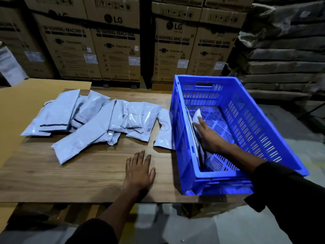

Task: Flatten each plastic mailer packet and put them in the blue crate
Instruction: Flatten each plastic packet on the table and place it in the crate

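Observation:
Several grey plastic mailer packets (98, 118) lie in a loose pile on the wooden table (70, 176), and one more packet (164, 129) lies against the crate's left wall. The blue crate (263, 124) stands at the table's right end. Inside it, my right hand (208, 136) presses a mailer packet (197, 117) upright against the crate's left inner wall, fingers fairly straight. My left hand (139, 170) rests flat on the bare table, fingers spread, holding nothing, in front of the pile.
A sheet of brown cardboard (26, 103) lies at the table's left under part of the pile. Stacked washing machine cartons (114, 50) stand behind the table. Dark stacked bundles (284, 50) fill the right background. The table's front edge is near my arms.

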`<action>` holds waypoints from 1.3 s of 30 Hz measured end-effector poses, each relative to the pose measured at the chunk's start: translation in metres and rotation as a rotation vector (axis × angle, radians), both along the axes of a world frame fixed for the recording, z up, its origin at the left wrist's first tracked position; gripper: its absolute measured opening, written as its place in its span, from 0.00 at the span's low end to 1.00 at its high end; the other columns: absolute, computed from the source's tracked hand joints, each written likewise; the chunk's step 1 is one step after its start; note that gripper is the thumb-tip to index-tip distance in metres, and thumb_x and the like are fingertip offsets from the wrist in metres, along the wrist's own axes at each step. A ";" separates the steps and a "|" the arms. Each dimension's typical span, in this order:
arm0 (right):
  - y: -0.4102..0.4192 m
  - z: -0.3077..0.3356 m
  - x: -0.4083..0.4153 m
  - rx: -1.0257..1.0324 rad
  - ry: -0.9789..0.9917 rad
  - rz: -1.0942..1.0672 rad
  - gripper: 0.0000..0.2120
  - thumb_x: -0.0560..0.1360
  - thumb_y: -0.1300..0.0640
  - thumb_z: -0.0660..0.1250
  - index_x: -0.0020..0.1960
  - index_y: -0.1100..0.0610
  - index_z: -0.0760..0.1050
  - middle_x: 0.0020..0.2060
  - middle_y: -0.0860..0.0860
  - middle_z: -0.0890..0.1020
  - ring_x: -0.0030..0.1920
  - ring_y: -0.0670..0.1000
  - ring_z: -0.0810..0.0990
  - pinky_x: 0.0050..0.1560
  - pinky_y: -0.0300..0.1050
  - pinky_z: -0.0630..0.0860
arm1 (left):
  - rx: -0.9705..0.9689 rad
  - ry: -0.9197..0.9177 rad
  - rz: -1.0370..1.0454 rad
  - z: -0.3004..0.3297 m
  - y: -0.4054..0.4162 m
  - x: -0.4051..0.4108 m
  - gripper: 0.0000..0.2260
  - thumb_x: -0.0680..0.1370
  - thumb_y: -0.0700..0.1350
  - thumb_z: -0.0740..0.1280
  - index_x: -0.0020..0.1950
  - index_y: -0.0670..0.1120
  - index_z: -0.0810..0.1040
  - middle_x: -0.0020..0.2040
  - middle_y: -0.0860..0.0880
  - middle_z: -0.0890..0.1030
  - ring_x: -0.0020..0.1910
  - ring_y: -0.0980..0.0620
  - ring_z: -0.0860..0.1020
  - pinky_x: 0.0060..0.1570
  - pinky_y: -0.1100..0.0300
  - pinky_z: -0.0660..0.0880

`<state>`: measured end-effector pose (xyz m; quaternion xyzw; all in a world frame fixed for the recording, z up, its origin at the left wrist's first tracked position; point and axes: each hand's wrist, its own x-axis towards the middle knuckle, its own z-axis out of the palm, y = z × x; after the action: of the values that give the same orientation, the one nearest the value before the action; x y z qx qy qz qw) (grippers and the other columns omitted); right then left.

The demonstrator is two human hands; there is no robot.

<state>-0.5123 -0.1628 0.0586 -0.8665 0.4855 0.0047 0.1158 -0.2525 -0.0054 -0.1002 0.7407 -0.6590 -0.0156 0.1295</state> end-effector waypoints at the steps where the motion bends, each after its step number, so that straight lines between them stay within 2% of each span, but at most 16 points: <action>1: 0.002 0.002 0.001 0.029 -0.014 -0.031 0.35 0.74 0.72 0.59 0.79 0.62 0.53 0.79 0.64 0.42 0.76 0.66 0.58 0.69 0.52 0.65 | -0.007 0.005 -0.002 0.001 0.000 0.000 0.27 0.75 0.58 0.58 0.68 0.47 0.77 0.72 0.42 0.74 0.70 0.40 0.72 0.68 0.38 0.63; 3: 0.006 0.004 0.003 0.076 -0.025 -0.066 0.37 0.77 0.70 0.59 0.80 0.63 0.44 0.78 0.64 0.39 0.78 0.65 0.50 0.75 0.50 0.58 | -0.013 0.010 -0.004 0.001 0.000 0.000 0.26 0.75 0.58 0.58 0.68 0.47 0.77 0.71 0.42 0.74 0.69 0.40 0.73 0.68 0.38 0.63; 4: 0.007 0.005 0.003 0.091 -0.025 -0.062 0.35 0.79 0.67 0.58 0.80 0.65 0.42 0.79 0.65 0.42 0.79 0.64 0.49 0.76 0.49 0.54 | -0.009 0.010 -0.003 0.002 0.001 0.000 0.26 0.75 0.58 0.57 0.68 0.47 0.77 0.71 0.42 0.75 0.69 0.40 0.73 0.67 0.38 0.63; 5: 0.008 0.005 0.001 0.101 -0.033 -0.055 0.34 0.81 0.64 0.58 0.79 0.66 0.43 0.79 0.66 0.47 0.79 0.63 0.52 0.76 0.47 0.54 | -0.002 0.008 -0.003 0.002 0.001 0.000 0.26 0.75 0.59 0.57 0.68 0.47 0.77 0.71 0.42 0.74 0.70 0.40 0.73 0.68 0.38 0.63; 7: 0.008 0.006 -0.001 0.108 -0.083 -0.086 0.31 0.83 0.60 0.56 0.79 0.67 0.45 0.76 0.67 0.60 0.74 0.64 0.64 0.67 0.46 0.61 | 0.013 0.003 -0.006 0.003 0.001 0.001 0.27 0.75 0.59 0.57 0.68 0.48 0.77 0.71 0.43 0.74 0.70 0.40 0.72 0.68 0.39 0.61; 11: 0.007 0.008 -0.002 -0.035 -0.162 -0.110 0.29 0.82 0.54 0.55 0.77 0.67 0.53 0.60 0.70 0.76 0.58 0.69 0.77 0.50 0.53 0.69 | 0.027 0.014 -0.020 0.002 0.000 0.004 0.26 0.75 0.58 0.56 0.67 0.48 0.78 0.70 0.42 0.75 0.69 0.40 0.73 0.67 0.38 0.64; 13: 0.006 0.012 0.002 -0.165 -0.201 -0.171 0.25 0.82 0.55 0.58 0.75 0.66 0.58 0.56 0.69 0.78 0.53 0.70 0.78 0.46 0.55 0.70 | 0.034 0.031 -0.030 0.002 0.000 0.006 0.25 0.75 0.57 0.56 0.66 0.47 0.79 0.69 0.42 0.76 0.68 0.40 0.75 0.66 0.37 0.69; 16: 0.007 0.028 0.025 -0.373 -0.298 -0.263 0.21 0.82 0.55 0.60 0.71 0.64 0.65 0.59 0.66 0.78 0.55 0.68 0.78 0.50 0.59 0.74 | 0.029 0.062 -0.062 0.003 0.001 0.013 0.23 0.76 0.55 0.56 0.62 0.45 0.80 0.67 0.42 0.78 0.65 0.40 0.77 0.64 0.38 0.72; 19: 0.011 0.054 0.072 -0.529 -0.438 -0.158 0.20 0.80 0.55 0.62 0.70 0.62 0.69 0.61 0.62 0.79 0.57 0.64 0.79 0.54 0.57 0.76 | -0.012 0.083 -0.121 -0.001 0.005 0.029 0.21 0.77 0.53 0.57 0.62 0.44 0.80 0.66 0.42 0.78 0.65 0.40 0.76 0.64 0.42 0.74; 23: 0.019 0.075 0.155 -0.530 -0.546 -0.036 0.17 0.79 0.55 0.63 0.65 0.61 0.74 0.55 0.61 0.81 0.54 0.63 0.80 0.51 0.57 0.78 | -0.051 0.051 -0.138 -0.004 0.018 0.065 0.20 0.78 0.52 0.58 0.64 0.44 0.78 0.68 0.42 0.77 0.66 0.40 0.74 0.65 0.48 0.69; 26: 0.028 0.056 0.204 -0.388 -0.511 -0.019 0.17 0.78 0.55 0.63 0.64 0.60 0.74 0.57 0.61 0.81 0.56 0.64 0.79 0.53 0.57 0.77 | -0.051 0.024 -0.121 -0.004 0.030 0.095 0.21 0.78 0.53 0.58 0.66 0.44 0.77 0.68 0.42 0.76 0.66 0.40 0.74 0.64 0.47 0.73; 28: 0.033 0.026 0.223 -0.300 -0.394 0.003 0.17 0.78 0.55 0.62 0.64 0.61 0.74 0.59 0.60 0.80 0.59 0.63 0.77 0.55 0.57 0.75 | -0.039 -0.005 -0.121 -0.004 0.037 0.116 0.21 0.78 0.53 0.59 0.66 0.44 0.78 0.68 0.41 0.76 0.65 0.40 0.75 0.63 0.46 0.75; 31: 0.034 -0.025 0.234 -0.322 -0.178 0.077 0.14 0.77 0.55 0.62 0.58 0.60 0.74 0.57 0.59 0.78 0.58 0.64 0.76 0.54 0.58 0.74 | -0.027 -0.064 -0.125 -0.002 0.048 0.146 0.22 0.78 0.53 0.58 0.66 0.45 0.78 0.68 0.42 0.77 0.65 0.40 0.76 0.62 0.47 0.75; 35: 0.023 -0.064 0.248 -0.333 0.034 0.079 0.23 0.78 0.51 0.64 0.70 0.60 0.67 0.74 0.60 0.65 0.72 0.64 0.65 0.67 0.61 0.66 | -0.030 -0.098 -0.114 -0.001 0.060 0.174 0.23 0.79 0.55 0.56 0.71 0.48 0.74 0.72 0.44 0.73 0.69 0.42 0.72 0.66 0.47 0.72; 39: 0.007 -0.072 0.278 -0.347 0.117 0.099 0.34 0.78 0.48 0.66 0.78 0.56 0.56 0.79 0.60 0.54 0.77 0.67 0.54 0.73 0.66 0.55 | -0.048 -0.060 -0.095 -0.004 0.058 0.179 0.23 0.80 0.54 0.55 0.72 0.48 0.73 0.74 0.45 0.71 0.72 0.44 0.69 0.70 0.46 0.69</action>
<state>-0.2346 -0.1554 -0.0135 -0.8946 0.4416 -0.0231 -0.0642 -0.0731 0.0524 -0.1040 0.7054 -0.6972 0.0164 0.1267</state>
